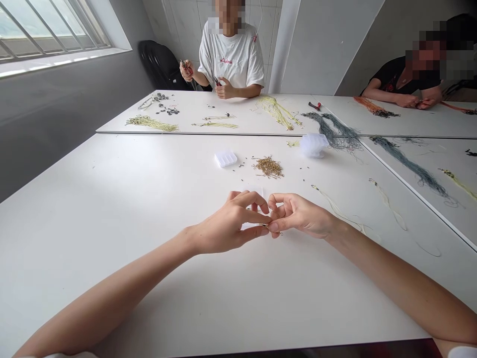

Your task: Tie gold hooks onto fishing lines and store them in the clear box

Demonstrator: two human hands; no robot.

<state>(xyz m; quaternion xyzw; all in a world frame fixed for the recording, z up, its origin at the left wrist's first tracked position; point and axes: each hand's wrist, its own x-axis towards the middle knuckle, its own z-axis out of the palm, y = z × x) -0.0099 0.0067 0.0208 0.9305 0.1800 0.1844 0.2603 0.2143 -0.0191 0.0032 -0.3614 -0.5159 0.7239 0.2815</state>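
While near-closed hands (223, 226) (300, 216) pinch a tiny metallic bit (264, 225), wiry golden pieces (269, 168) heaped beyond, smooth white tabletop (201, 308)

bare left hand (233, 223), bare right hand (303, 216), uncovered forearms (149, 276), white sleeve edges (462, 352)

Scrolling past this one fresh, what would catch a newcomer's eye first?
Probably the left hand and right hand, meeting mid-picture above the white table over something too small to make out. Just beyond them, the pile of gold-coloured pieces stands out between a clear plastic box and a stack of similar boxes. Farther right, long grey-blue strands trail across the tabletop.
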